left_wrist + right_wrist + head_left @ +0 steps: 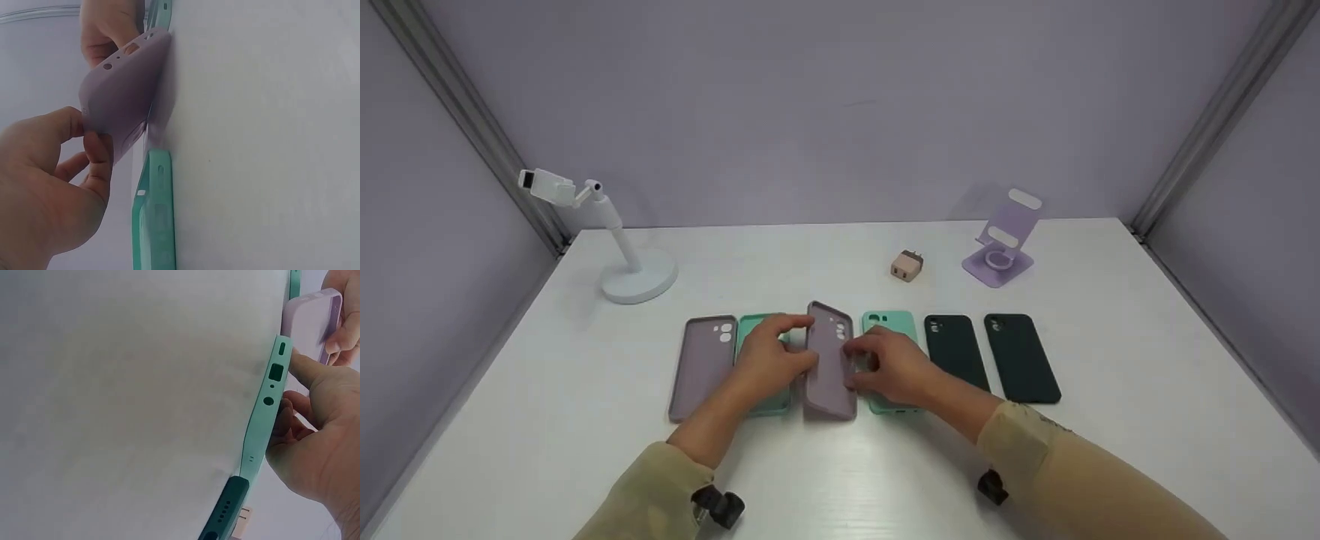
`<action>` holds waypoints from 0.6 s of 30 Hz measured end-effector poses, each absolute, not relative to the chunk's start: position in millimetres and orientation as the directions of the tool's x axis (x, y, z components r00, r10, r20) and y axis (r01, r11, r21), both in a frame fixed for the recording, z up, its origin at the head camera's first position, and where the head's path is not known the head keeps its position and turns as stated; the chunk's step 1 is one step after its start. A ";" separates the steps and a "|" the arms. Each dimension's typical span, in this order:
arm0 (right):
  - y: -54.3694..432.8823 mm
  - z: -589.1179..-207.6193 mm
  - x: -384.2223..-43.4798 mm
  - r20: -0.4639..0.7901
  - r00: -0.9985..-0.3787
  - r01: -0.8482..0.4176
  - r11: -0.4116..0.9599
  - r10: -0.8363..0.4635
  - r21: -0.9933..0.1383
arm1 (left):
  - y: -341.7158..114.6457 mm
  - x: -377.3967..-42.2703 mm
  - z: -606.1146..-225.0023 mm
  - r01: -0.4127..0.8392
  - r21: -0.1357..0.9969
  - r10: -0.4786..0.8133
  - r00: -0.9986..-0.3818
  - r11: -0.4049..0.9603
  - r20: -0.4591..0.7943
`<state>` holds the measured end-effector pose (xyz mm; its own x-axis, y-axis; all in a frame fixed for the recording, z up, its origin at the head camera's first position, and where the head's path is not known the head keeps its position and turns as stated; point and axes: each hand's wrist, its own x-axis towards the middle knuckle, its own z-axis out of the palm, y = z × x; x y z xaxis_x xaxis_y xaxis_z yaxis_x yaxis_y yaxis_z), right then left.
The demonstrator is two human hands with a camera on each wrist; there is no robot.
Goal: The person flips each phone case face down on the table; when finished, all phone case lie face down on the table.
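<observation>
A mauve phone case (829, 367) is held tilted between my two hands, its hollow inside facing up. My left hand (769, 360) pinches its left edge with thumb and fingers. At its right edge, my right hand (896, 367) grips with thumb and curled fingers. The left wrist view shows the case (124, 95) raised at an angle, cutouts along its short end. To the left lie a green case (771, 405), partly covered by my left hand, and another mauve case (703, 367). My right hand overlaps a second green case (894, 321), beside two dark cases (956, 349).
Behind the row stand a white stand with a round base (639, 277), a pink plug charger (907, 266) and a purple phone stand (1003, 236). Grey-lilac walls (840, 150) enclose the white table (840, 487) at the back and sides.
</observation>
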<state>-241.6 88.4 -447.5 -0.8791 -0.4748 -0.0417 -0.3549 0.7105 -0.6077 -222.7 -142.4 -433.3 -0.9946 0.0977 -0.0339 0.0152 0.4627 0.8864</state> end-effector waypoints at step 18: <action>84.2 -435.3 -242.9 -0.161 -0.872 -0.241 0.690 -0.463 -0.682 | -141.9 -221.4 -436.9 -0.022 0.950 0.117 -0.991 0.311 -0.061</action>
<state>-242.9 84.2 -435.3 -0.8717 -0.4630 -0.1606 -0.2409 0.6902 -0.6824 -221.4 -141.9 -436.9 -0.9912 0.1171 -0.0611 -0.0218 0.3112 0.9501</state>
